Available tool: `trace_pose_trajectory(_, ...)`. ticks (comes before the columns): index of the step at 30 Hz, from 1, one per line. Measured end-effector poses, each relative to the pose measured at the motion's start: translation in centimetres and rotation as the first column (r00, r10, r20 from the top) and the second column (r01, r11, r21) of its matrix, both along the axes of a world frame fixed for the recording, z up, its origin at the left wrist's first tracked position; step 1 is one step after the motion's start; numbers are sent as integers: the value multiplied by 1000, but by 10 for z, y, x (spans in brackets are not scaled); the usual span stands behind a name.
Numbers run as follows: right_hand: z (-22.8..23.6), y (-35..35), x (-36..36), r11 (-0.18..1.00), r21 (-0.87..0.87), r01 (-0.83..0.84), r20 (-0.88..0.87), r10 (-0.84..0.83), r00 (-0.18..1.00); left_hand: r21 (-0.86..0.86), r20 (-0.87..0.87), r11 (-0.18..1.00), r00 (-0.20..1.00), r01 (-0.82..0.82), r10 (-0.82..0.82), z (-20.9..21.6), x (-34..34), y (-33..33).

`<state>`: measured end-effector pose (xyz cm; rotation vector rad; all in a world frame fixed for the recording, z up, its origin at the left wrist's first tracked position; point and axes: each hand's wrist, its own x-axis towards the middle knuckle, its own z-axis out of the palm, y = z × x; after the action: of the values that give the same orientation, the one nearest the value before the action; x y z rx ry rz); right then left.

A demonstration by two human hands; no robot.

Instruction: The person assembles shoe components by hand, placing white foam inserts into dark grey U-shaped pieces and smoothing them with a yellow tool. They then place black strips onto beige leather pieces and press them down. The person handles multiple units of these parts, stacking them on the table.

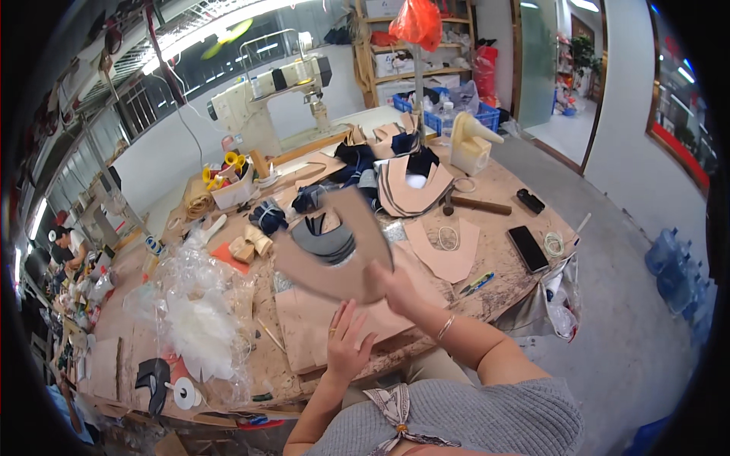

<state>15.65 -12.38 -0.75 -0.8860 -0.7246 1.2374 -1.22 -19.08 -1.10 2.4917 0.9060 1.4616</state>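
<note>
In my right hand (389,286) is a tan U-shaped leather piece (366,228), gripped at its lower right edge and held above the table. The piece is smeared by motion. Through its opening a stack of dark grey curved pieces (325,242) shows. My left hand (347,346) is open just below the leather, fingers stretched over a flat tan sheet (308,327); whether a fingertip touches the piece, I cannot tell. To the right lies another pale U-shaped piece (445,262) with a string loop on it. Behind is a pile of similar U-shaped pieces (407,199).
A hammer (479,205), a phone (528,249) and pens (477,283) lie at the right. Clear plastic bags (201,327) spread over the left side. A glue bottle (470,148) and a sewing machine (266,106) stand at the back. A person (74,247) is far left.
</note>
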Motion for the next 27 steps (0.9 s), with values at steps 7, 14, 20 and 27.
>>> trace_pose_trajectory(7, 32, 144, 133, 995, 29, 96, -245, -86, 966, -192, -87, 978, 994, -81, 65, -45, -3, -1)
trace_pose_trajectory(14, -11, 164, 29, 963, 182, -201, 880, -68, 471, -166, -119, 979, 988, -119, 99, -50, -5, 3)
trace_pose_trajectory(20, -44, 202, -19, 861, 338, -381, 940, -330, 89, -202, 5, 978, 999, -47, 49, -48, -9, 2)
trace_pose_trajectory(27, -38, 210, -17, 951, 154, -267, 988, -141, 68, -163, 41, 984, 996, -68, 76, -54, -9, 7)
